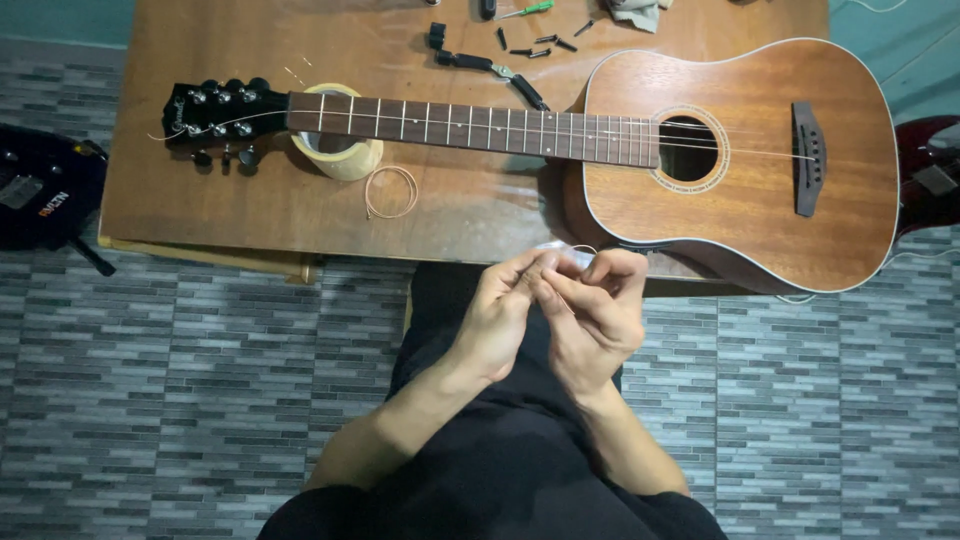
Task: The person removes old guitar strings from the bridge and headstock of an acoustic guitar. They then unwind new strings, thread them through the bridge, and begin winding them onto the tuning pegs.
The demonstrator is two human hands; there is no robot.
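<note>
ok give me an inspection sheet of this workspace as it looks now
surface: wooden table, worn top
job's things: acoustic guitar lying flat, neck propped on tape roll; thin string pinched at fingertips
clutter: coiled string, bridge pins, green-handled tool, cloth
grippers: left hand and right hand together over lap, both pinching the string
cables: nothing seen
surroundings: grey tiled floor, black guitar at left, red guitar at right

we hold our left hand [497, 320] and right hand [592, 318] together in front of us, fingertips pinched and touching, forearms angled inward from our lap.
</note>
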